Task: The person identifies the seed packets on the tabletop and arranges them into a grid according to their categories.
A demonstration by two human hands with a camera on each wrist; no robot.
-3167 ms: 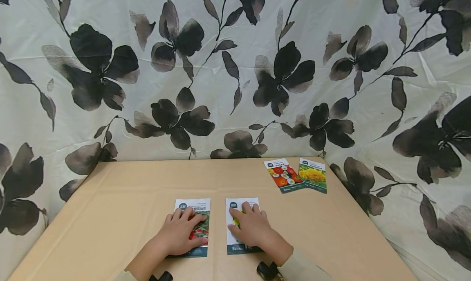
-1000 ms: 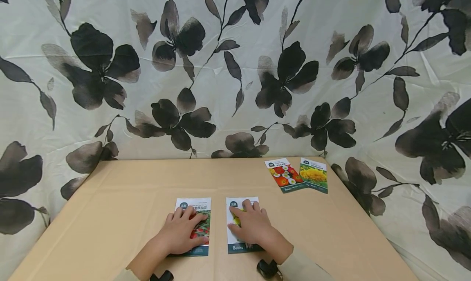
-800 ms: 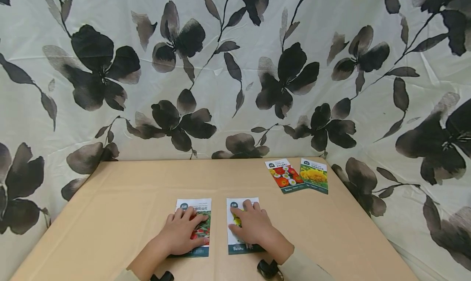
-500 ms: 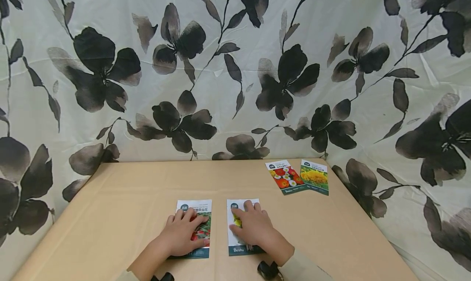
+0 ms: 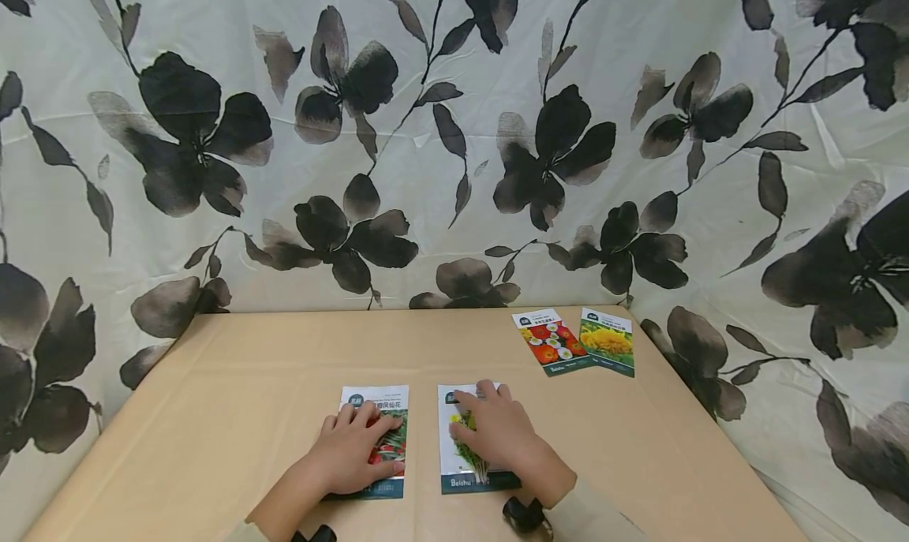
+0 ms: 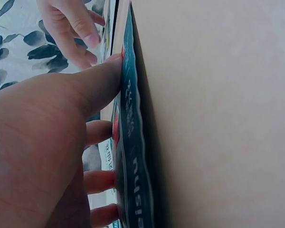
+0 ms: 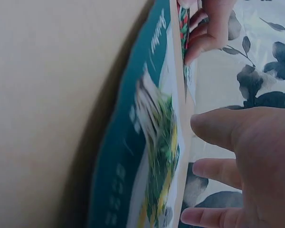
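Note:
Two seed packets lie side by side on the table. My left hand (image 5: 349, 453) rests with spread fingers on the left seed packet (image 5: 390, 446), which has a red and green flower print; in the left wrist view the thumb and fingertips touch this packet (image 6: 133, 128). My right hand (image 5: 506, 433) hovers over the right seed packet (image 5: 450, 451), printed with yellow flowers on green stems. In the right wrist view the fingers of this hand (image 7: 266, 161) are extended and apart from the packet (image 7: 156, 156). Each hand covers part of its packet's print.
At the table's back right corner lie two more seed packets, one with red and white flowers (image 5: 550, 343), one with yellow blooms (image 5: 608, 341), their lower edges meeting. A tan covering lies over the table (image 5: 284, 360). Behind hangs a white cloth (image 5: 440, 187) with dark flowers.
My right hand has lifted off its packet and shifted slightly right, so more of the yellow flower print shows. My left hand stays on its packet.

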